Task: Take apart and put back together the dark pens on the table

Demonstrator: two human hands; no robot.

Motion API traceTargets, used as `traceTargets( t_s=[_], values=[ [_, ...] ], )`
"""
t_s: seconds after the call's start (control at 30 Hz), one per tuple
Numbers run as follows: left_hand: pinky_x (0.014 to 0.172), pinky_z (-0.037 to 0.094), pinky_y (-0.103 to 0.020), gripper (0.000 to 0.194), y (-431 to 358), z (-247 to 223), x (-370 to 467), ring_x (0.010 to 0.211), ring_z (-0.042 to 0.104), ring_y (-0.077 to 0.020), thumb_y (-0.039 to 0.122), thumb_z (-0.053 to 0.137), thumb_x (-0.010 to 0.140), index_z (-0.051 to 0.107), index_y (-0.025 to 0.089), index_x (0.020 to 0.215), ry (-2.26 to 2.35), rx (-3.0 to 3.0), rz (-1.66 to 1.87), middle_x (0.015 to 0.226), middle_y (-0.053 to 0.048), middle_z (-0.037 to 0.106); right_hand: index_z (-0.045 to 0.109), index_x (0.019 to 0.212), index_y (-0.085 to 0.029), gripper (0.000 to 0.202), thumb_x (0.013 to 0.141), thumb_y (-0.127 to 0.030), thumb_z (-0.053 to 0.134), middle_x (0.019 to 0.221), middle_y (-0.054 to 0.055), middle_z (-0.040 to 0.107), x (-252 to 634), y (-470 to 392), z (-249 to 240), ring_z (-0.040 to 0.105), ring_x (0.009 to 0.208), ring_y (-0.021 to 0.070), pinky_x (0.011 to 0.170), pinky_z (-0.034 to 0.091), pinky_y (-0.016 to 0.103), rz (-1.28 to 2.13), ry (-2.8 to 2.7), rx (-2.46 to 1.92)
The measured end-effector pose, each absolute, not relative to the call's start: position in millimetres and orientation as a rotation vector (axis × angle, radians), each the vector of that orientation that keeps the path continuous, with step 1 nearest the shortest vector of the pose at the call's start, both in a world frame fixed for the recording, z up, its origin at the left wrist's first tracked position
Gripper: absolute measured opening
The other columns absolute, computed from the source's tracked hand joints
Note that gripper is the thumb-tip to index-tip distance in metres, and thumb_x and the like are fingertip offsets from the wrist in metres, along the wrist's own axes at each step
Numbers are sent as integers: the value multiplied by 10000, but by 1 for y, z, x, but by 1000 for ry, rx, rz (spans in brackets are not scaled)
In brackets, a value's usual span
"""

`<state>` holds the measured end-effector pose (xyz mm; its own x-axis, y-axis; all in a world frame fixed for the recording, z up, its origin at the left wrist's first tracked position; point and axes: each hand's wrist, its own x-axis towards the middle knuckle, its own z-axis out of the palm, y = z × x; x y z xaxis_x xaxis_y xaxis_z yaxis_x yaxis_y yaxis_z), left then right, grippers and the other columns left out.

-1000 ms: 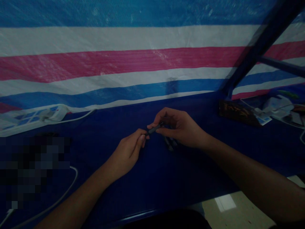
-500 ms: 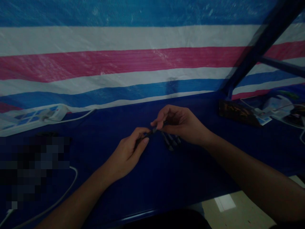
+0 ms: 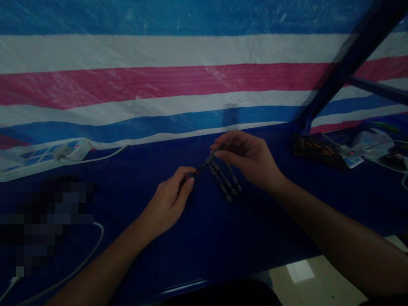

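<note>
We list one blue table point(image 3: 204, 242); over it, our left hand point(image 3: 168, 199), fingers closed on the near end of one dark pen point(image 3: 209, 160), beside a few loose pens point(image 3: 227, 182) lying down. Next, our right hand point(image 3: 250, 157), thumb and fingertips pinching the pen's far end; behind, one power strip point(image 3: 41, 158) and one striped sheet point(image 3: 178, 83).

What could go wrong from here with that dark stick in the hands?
The slim dark stick is pinched by the left hand and right hand, so it might slip. The other dark sticks on the blue table lie close to the right hand and could get knocked. Dim light may hide a poor grip.
</note>
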<state>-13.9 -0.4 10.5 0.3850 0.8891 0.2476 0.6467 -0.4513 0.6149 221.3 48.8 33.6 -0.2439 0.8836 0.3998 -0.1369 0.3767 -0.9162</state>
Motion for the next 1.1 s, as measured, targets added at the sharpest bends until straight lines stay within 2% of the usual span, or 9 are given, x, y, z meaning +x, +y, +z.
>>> traceTargets(
  t_s=[0.17, 0.37, 0.6, 0.7, 0.8, 0.87, 0.93, 1.0, 1.1],
  values=[
    [564, 398, -240, 229, -1, 11, -14, 578, 539, -120, 352, 408, 1107, 559, 231, 1230, 1323, 2212, 782, 743, 58, 572, 720, 1026, -189, 194, 850, -177, 800, 1024, 35, 796, 219, 47, 29, 763, 951, 172, 924, 595, 345, 1213, -1506, -663],
    [616, 448, -280, 291, -6, 15, -12, 609, 573, -152, 380, 343, 1119, 565, 214, 1212, 1347, 2214, 733, 754, 34, 595, 738, 973, -187, 182, 819, -197, 835, 1016, 41, 808, 218, 46, 28, 767, 972, 180, 897, 592, 325, 1340, -1528, -651],
    [785, 520, -330, 245, -6, 14, -11, 843, 660, -197, 329, 372, 1110, 583, 219, 1167, 1256, 2266, 713, 999, -37, 682, 722, 815, -172, 257, 807, -386, 866, 726, 9, 746, 215, 42, 28, 679, 683, 131, 663, 522, 260, 1224, -1622, -857],
    [770, 523, -327, 222, -6, 11, -11, 833, 662, -196, 320, 398, 1101, 586, 212, 1145, 1266, 2272, 697, 977, -36, 676, 691, 754, -167, 333, 852, -459, 816, 640, -4, 701, 215, 39, 27, 623, 579, 110, 566, 448, 241, 1125, -1725, -980],
    [779, 529, -330, 202, -5, 10, -10, 839, 669, -199, 317, 427, 1089, 595, 210, 1123, 1258, 2295, 705, 967, -35, 677, 609, 623, -169, 471, 937, -506, 707, 513, -29, 579, 217, 37, 28, 509, 470, 84, 486, 336, 245, 984, -1862, -1118],
    [789, 533, -328, 196, -5, 11, -9, 855, 680, -200, 319, 437, 1086, 597, 212, 1123, 1273, 2287, 725, 984, -35, 690, 647, 714, -162, 410, 953, -492, 690, 540, -37, 571, 219, 38, 30, 506, 493, 87, 493, 326, 243, 944, -1922, -1112],
    [774, 534, -316, 195, -5, 13, -9, 826, 684, -191, 327, 438, 1088, 593, 215, 1125, 1321, 2250, 738, 966, -25, 700, 682, 965, -156, 292, 920, -438, 744, 669, -32, 641, 221, 39, 32, 569, 580, 100, 527, 370, 228, 1005, -1930, -1000],
    [743, 530, -303, 197, -4, 14, -10, 763, 672, -179, 341, 438, 1090, 586, 217, 1128, 1349, 2229, 738, 916, -10, 698, 648, 1104, -156, 315, 905, -370, 766, 786, -15, 685, 223, 40, 34, 617, 668, 108, 578, 423, 221, 1105, -1917, -870],
    [695, 517, -293, 200, -4, 13, -10, 688, 646, -168, 352, 436, 1089, 583, 223, 1128, 1331, 2237, 706, 858, 7, 683, 652, 929, -158, 220, 942, -368, 718, 748, -4, 691, 223, 39, 37, 617, 649, 105, 588, 429, 224, 1165, -1933, -878]
  ],
)
